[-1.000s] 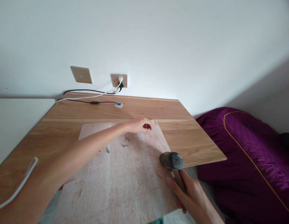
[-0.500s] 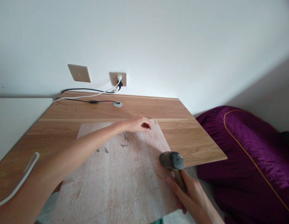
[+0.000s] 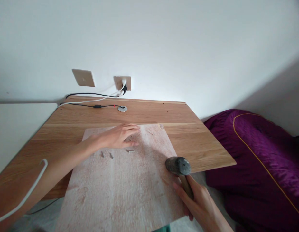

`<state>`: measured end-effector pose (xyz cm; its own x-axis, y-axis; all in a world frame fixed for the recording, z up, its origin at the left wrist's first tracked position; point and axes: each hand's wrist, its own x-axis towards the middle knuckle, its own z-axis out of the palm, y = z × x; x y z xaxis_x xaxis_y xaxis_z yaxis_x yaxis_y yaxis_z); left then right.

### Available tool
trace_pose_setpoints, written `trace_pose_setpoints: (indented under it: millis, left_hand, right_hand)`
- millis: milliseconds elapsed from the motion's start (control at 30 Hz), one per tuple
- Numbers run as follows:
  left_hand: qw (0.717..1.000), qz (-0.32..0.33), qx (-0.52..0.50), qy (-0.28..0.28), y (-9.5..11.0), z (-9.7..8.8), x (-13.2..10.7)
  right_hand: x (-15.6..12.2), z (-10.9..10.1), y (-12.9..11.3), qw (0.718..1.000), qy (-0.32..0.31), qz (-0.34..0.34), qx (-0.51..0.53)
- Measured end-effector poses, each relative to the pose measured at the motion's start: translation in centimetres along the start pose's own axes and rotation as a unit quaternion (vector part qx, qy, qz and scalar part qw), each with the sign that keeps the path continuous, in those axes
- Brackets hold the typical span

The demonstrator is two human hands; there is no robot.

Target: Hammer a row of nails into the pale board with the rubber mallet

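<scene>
A pale wood-grain board lies over the front of the wooden desk. Above its far part my left hand reaches in from the left, fingers stretched and thumb apart, with nothing visible in them. Close under the thumb is a small metal screw or nail; the exact kind is too small to tell. Two grey pins rest left of it, and another thin metal piece is near the board's far right corner. My right hand is wrapped round the handle of a dark-headed mallet at the board's right edge.
The wooden desk runs back to a white wall with a socket and plugged-in cables. A white surface adjoins on the left. Purple fabric bulges beside the desk's right end.
My left hand has moved left from the board's far right corner and its fingers have spread, with a thin metal piece now showing there. My right hand and the mallet have stayed put.
</scene>
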<state>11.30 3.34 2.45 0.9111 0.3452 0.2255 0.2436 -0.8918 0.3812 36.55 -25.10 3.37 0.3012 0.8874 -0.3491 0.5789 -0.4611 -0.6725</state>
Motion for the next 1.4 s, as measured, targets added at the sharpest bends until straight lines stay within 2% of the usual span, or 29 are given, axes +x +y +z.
trace_pose_setpoints:
  millis: [133,267,433,600,733,833,933,1033,1100,1200,1300,1400]
  left_hand:
    - [0.996,-0.003,0.071,-0.047,0.6,-0.2,-5.5]
    - [0.995,-0.025,0.073,-0.06,1.8,0.3,-7.6]
    - [0.996,-0.055,0.026,-0.065,3.7,1.6,-6.6]
    - [0.998,-0.036,-0.004,-0.055,6.5,3.1,-4.8]
    - [0.998,-0.029,-0.023,-0.057,8.2,3.6,-3.6]
    - [0.997,-0.038,-0.068,-0.021,7.6,3.2,-2.3]
    - [0.986,-0.065,-0.136,0.07,5.6,2.8,-0.6]
    - [0.953,-0.109,-0.231,0.164,3.5,2.6,1.3]
    - [0.913,-0.141,-0.329,0.194,2.7,2.6,2.5]
    - [0.825,-0.199,-0.478,0.228,2.3,2.9,4.0]
    - [0.742,-0.236,-0.578,0.245,2.3,3.0,4.7]
    - [0.707,-0.242,-0.623,0.229,2.2,2.9,4.8]
  right_hand:
    - [0.2,0.0,0.2,1.0,0.005,-0.007,-0.006]
    - [0.6,0.2,1.1,1.0,-0.01,0.004,-0.012]
    - [0.6,0.2,1.4,1.0,0.006,0.005,-0.025]
    - [0.6,0.3,1.4,1.0,0.01,0.004,-0.027]
    - [0.5,0.4,1.3,1.0,0.013,0.0,-0.022]
    - [0.5,0.3,1.3,1.0,0.006,-0.003,-0.017]
    - [0.7,0.2,1.8,1.0,-0.015,0.0,-0.011]
    - [0.9,0.2,2.1,1.0,-0.016,-0.003,-0.007]
    - [0.9,0.3,1.9,1.0,-0.014,0.0,-0.006]
    - [0.5,0.3,1.3,1.0,-0.002,0.001,-0.008]
    - [0.4,0.2,0.9,1.0,-0.003,0.001,-0.011]
    - [0.5,0.2,1.2,1.0,-0.01,0.003,-0.011]
